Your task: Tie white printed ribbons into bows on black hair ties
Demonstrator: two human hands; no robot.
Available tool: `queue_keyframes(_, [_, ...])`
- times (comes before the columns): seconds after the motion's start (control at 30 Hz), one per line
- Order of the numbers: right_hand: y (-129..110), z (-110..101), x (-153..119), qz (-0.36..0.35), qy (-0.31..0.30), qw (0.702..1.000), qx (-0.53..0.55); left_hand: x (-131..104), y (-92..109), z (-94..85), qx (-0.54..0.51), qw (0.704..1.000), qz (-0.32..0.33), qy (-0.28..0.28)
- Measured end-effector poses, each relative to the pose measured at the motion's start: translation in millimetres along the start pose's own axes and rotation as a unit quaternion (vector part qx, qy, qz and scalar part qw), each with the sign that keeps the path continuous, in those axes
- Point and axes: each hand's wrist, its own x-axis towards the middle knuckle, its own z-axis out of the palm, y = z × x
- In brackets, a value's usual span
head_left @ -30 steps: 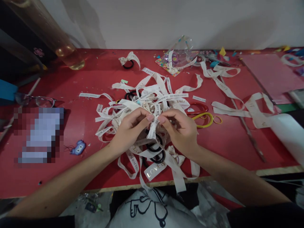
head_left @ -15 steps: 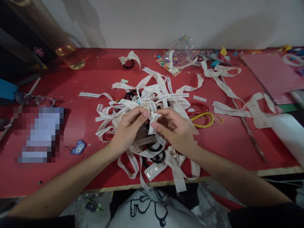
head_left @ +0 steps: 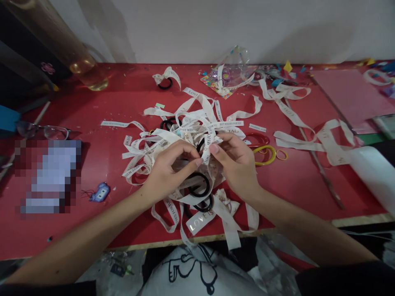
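Ribbon of white cloth with black lettering [head_left: 208, 142], pinched between thumb and forefinger of bare right hand [head_left: 239, 162], and nipped near its lower left edge by the thumb and forefinger tips of bare left hand [head_left: 168, 164]. Held just above a tangled heap of narrow white printed cloth strips [head_left: 169, 135], near the front middle of a flat red tabletop [head_left: 129, 94]. Just below the fingertips, round black hair ties [head_left: 209, 185] among the strips; nearer the front edge, a broad white band with shiny "LOVE IS" lettering [head_left: 197, 224]. Just beside the right hand, a rounded yellow loop [head_left: 273, 154]. Farther back, a white bow on a black ring [head_left: 168, 75]. Well to the left, thin-framed clear eyeglasses [head_left: 57, 132] and a small blue-purple trinket [head_left: 101, 192].
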Motion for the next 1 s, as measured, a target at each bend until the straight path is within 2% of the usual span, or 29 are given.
queue_keyframes(0.2, [-5.4,1.5,-0.7,-0.005,0.002,1.0,-0.018,0.5,-1.3,-2.5,-0.056,0.998,-0.03,-0.016])
queue_keyframes(0.33, [-5.0,0.5,-2.2,-0.002,-0.025,1.0,-0.001,3.2,-3.4,-3.4,-0.112,0.989,-0.091,0.011])
queue_keyframes(0.43, [-3.4,-0.6,-2.4,-0.04,-0.018,0.999,-0.021,4.2,-2.8,-3.6,-0.14,0.983,-0.114,0.025])
queue_keyframes(0.6, [-3.3,-1.9,-2.3,-0.108,0.007,0.991,-0.082,1.8,-0.5,-2.5,-0.135,0.986,-0.094,0.011])
queue_keyframes(0.8, [-3.4,-6.5,-3.2,-0.117,-0.077,0.987,-0.076,-2.3,-3.1,-2.6,-0.136,0.99,-0.048,0.002])
queue_keyframes(1.0, [-2.1,-8.2,-4.2,-0.138,-0.091,0.982,-0.096,-2.1,-3.1,-5.6,-0.122,0.992,-0.017,0.02])
